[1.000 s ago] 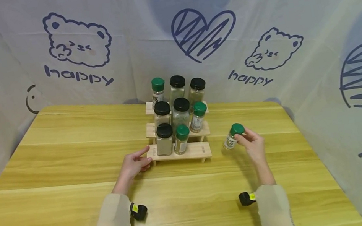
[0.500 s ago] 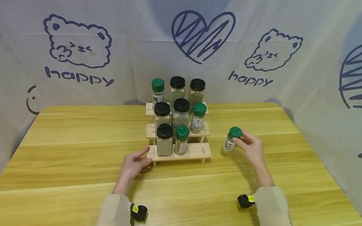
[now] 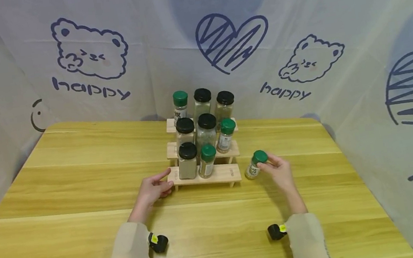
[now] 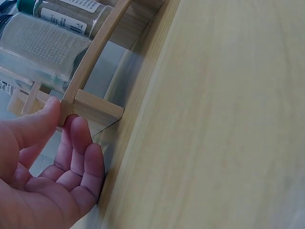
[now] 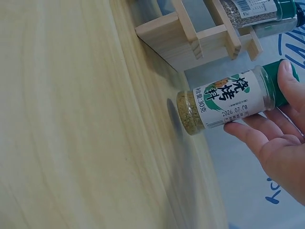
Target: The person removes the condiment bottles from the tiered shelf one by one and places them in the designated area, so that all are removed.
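Note:
My right hand [image 3: 279, 172] holds a green-capped spice jar [image 3: 253, 170] by its cap end, tilted, just off the rack's right end. In the right wrist view this seasoning jar [image 5: 224, 100] shows a white label and yellowish powder, its base close over the table. My left hand [image 3: 152, 190] grips the left end of the wooden spice rack [image 3: 223, 172]; in the left wrist view the thumb lies on top of the shelf end [image 4: 67, 106] and the fingers curl beneath. On the front tier stand a black-capped jar [image 3: 188, 167] and a green-capped jar [image 3: 207, 164].
Higher tiers carry several more jars, among them a green-capped one [image 3: 225, 137] at the middle tier's right end and a black-capped one [image 3: 224, 106] at the top right. Bare wooden table [image 3: 79, 182] surrounds the rack. A printed cloth [image 3: 161, 29] hangs behind it.
My right hand has carried the green-capped spice jar left and slightly nearer, closer to the rack's front tier. The left hand keeps its grip on the rack.

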{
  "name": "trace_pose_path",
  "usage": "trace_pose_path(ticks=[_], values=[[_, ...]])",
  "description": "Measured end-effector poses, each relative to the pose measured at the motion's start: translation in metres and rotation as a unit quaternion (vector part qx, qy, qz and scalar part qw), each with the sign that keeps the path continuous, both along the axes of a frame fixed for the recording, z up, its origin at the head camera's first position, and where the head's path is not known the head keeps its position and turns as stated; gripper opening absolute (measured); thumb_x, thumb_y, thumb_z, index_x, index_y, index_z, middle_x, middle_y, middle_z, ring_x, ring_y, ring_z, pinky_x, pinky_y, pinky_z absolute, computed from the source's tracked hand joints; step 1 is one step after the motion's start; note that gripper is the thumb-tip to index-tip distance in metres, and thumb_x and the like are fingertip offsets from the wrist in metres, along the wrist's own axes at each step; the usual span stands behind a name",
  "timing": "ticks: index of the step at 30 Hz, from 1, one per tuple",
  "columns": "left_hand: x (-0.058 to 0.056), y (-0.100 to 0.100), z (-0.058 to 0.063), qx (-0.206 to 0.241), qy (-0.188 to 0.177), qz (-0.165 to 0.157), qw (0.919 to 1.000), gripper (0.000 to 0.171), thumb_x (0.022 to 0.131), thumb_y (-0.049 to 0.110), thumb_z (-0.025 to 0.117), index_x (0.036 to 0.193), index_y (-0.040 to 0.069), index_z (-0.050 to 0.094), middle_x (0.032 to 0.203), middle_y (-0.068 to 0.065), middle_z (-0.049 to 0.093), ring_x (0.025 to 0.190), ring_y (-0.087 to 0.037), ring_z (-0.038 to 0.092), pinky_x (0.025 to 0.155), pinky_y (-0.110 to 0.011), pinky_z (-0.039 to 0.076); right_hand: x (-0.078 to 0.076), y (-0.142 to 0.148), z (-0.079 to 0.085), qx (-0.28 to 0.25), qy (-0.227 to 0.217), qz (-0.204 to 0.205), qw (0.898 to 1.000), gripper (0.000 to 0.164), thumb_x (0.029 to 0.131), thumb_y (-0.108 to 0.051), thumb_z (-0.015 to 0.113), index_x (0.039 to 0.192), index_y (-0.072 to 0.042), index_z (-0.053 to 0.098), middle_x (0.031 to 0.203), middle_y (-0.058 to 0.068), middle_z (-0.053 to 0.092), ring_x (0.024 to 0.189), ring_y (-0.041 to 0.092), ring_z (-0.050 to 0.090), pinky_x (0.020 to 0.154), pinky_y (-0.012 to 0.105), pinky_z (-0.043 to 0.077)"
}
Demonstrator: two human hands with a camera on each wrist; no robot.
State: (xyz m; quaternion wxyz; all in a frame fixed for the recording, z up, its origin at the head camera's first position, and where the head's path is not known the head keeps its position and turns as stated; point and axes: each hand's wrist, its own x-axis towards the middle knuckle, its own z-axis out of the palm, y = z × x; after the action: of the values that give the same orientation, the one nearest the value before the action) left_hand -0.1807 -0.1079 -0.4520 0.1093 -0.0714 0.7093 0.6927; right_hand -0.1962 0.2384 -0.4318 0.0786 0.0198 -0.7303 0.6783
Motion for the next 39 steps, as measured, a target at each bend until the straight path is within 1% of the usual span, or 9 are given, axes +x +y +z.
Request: trace_pose_path(ticks=[4,6,10,17,24,28,34,37,39], values=[[0.000,0.000,0.000,0.000,-0.001,0.001,1.0000,0.044,0.085,0.000,0.058,0.127,0.001,0.046,0.078,-0.008,0.064,0.062,-0.010,0.058,0.060,-0.025,0.051,0.000,-0.001,-0.003,0.012,-0.014,0.004,1.000,0.037,0.080,0.008,0.060,0.115,0.013,0.052,0.107,0.020,0.059,0.082,0.005,0.062,0.074,0.023,0.049],[0.001,0.000,-0.001,0.001,-0.001,0.002,1.0000,0.044,0.085,0.000,0.058,0.127,0.000,0.046,0.077,-0.007,0.064,0.062,-0.010,0.058,0.061,-0.025,0.051,0.000,0.000,-0.004,0.018,-0.020,0.008,1.000,0.037,0.080,0.006,0.061,0.116,0.013,0.051,0.113,0.027,0.053,0.084,0.006,0.061,0.076,0.023,0.049],[0.001,0.000,-0.001,0.005,-0.004,0.003,1.0000,0.044,0.085,0.000,0.059,0.127,0.000,0.046,0.076,-0.005,0.063,0.062,-0.010,0.058,0.061,-0.025,0.051,0.000,0.001,-0.006,0.014,-0.030,0.017,0.999,0.039,0.081,0.006,0.060,0.118,0.012,0.050,0.115,0.027,0.052,0.087,0.006,0.061,0.078,0.024,0.048],[0.000,0.000,-0.002,0.002,-0.003,0.001,1.0000,0.044,0.085,0.000,0.059,0.127,0.000,0.046,0.076,-0.006,0.064,0.062,-0.010,0.057,0.060,-0.025,0.050,0.000,0.001,-0.006,0.009,-0.029,0.025,0.999,0.041,0.082,0.006,0.059,0.121,0.010,0.048,0.116,0.026,0.052,0.089,0.005,0.060,0.080,0.024,0.047],[0.001,0.000,-0.001,0.001,-0.005,-0.001,1.0000,0.045,0.085,0.001,0.059,0.128,0.000,0.046,0.079,-0.009,0.064,0.062,-0.010,0.058,0.060,-0.025,0.050,0.000,0.002,-0.006,0.008,-0.029,0.044,0.999,0.045,0.083,0.006,0.057,0.126,0.009,0.043,0.121,0.029,0.046,0.094,0.004,0.057,0.084,0.023,0.044],[0.001,0.000,-0.001,0.004,-0.006,-0.001,1.0000,0.045,0.085,0.001,0.059,0.128,0.000,0.046,0.080,-0.010,0.064,0.061,-0.010,0.057,0.060,-0.025,0.050,0.000,0.002,-0.004,0.022,-0.036,0.043,0.998,0.047,0.084,0.006,0.057,0.127,0.008,0.041,0.123,0.029,0.044,0.101,0.011,0.055,0.085,0.022,0.044],[0.001,0.000,-0.001,0.004,-0.006,-0.001,1.0000,0.045,0.085,0.001,0.059,0.128,0.002,0.046,0.081,-0.011,0.064,0.062,-0.011,0.058,0.061,-0.026,0.051,0.001,0.001,0.004,0.055,-0.036,0.018,0.998,0.050,0.083,0.005,0.058,0.128,0.010,0.038,0.124,0.026,0.044,0.111,0.026,0.045,0.087,0.019,0.040],[0.000,0.000,-0.001,0.006,-0.007,0.002,1.0000,0.045,0.084,0.000,0.060,0.128,0.003,0.047,0.081,-0.012,0.064,0.062,-0.012,0.058,0.060,-0.026,0.051,0.002,0.001,0.009,0.053,-0.023,0.006,0.998,0.047,0.083,0.005,0.059,0.126,0.012,0.040,0.125,0.026,0.043,0.114,0.027,0.042,0.090,0.022,0.039],[0.000,0.000,-0.001,0.005,-0.005,0.001,1.0000,0.046,0.084,0.000,0.060,0.128,0.003,0.047,0.081,-0.012,0.064,0.061,-0.012,0.058,0.059,-0.026,0.051,0.002,0.001,0.011,0.047,-0.012,0.000,0.999,0.045,0.083,0.005,0.059,0.124,0.013,0.041,0.125,0.027,0.043,0.116,0.029,0.041,0.093,0.027,0.038]])
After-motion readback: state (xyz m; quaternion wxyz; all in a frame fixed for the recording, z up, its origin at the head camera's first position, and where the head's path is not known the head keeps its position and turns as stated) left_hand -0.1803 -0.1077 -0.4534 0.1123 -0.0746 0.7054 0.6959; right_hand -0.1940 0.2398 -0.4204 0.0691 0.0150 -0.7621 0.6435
